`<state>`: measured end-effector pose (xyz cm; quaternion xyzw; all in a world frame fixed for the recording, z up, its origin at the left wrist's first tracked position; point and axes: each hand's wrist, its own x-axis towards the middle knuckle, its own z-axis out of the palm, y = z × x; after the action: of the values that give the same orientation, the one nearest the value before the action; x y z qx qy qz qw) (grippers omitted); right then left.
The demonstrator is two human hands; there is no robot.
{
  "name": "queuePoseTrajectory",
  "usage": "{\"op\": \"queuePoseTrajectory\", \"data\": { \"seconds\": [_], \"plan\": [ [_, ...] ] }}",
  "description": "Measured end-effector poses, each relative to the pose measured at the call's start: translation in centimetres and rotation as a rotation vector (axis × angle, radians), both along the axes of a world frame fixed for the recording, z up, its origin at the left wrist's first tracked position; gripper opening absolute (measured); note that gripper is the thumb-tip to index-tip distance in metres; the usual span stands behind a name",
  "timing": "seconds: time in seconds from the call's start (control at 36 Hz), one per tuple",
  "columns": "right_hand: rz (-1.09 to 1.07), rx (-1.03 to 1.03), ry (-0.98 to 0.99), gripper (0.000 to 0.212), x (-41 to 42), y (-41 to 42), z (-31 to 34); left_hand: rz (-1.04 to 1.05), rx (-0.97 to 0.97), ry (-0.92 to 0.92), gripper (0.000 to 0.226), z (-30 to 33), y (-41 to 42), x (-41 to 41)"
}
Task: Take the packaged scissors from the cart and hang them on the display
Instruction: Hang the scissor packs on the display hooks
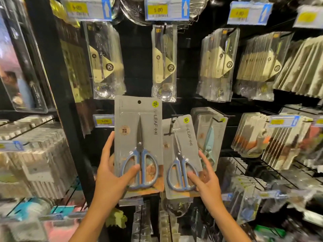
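Fingers (107, 149) of the left hand (111, 175) clamp one scissors pack (138, 137) mid-frame, right hand (204, 179) pinching another pack (180, 154) — stiff, light cards, likely best held low.

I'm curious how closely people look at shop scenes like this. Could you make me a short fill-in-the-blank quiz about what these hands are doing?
1. Each hand holds a pack of ____.
2. The left hand grips the larger pack, whose hang hole is ____ of any hook.
3. The right hand holds the smaller pack with a black ____ through its top.
4. The handles are ____ in colour.

Missing words: scissors; free; hook; blue
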<state>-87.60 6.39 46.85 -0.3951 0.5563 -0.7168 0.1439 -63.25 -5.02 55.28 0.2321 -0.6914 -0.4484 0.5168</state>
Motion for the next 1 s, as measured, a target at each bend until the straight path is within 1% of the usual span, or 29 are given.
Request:
{"op": "queuePoseTrajectory", "data": {
  "seconds": [0.17,0.22,0.31,0.36,0.56,0.67,0.86,1.0],
  "plan": [
    [-0.113,0.1,0.157,0.068,-0.7,-1.3,-0.6,-0.003,0.001,-0.002,0.102,0.3,-0.4,-0.8],
    [-0.157,0.165,0.192,0.068,-0.9,-1.9,-0.9,-0.004,0.004,0.009,0.102,0.4,-0.7,-1.0],
    [-0.232,0.238,0.304,0.069,-1.7,-3.3,-1.2,0.007,0.017,0.031,0.102,0.6,-1.0,-1.2],
    [-0.214,0.235,0.364,0.07,-2.1,-4.3,-1.2,0.021,0.019,0.039,0.102,0.8,-1.1,-1.3],
    [-0.152,0.292,0.363,0.07,-4.8,-9.6,-2.8,0.06,0.016,0.048,0.103,1.8,-1.4,-1.7],
    [-0.134,0.352,0.399,0.072,-5.7,-11.5,-2.3,0.077,0.005,0.049,0.103,2.3,-1.7,-2.0],
    [-0.157,0.495,0.371,0.072,-6.2,-13.6,-0.6,0.091,-0.02,0.057,0.102,2.5,-1.7,-2.1],
    [-0.139,0.506,0.356,0.072,-6.3,-13.3,-0.2,0.089,-0.023,0.057,0.103,2.4,-1.6,-2.0]
  ]
}}
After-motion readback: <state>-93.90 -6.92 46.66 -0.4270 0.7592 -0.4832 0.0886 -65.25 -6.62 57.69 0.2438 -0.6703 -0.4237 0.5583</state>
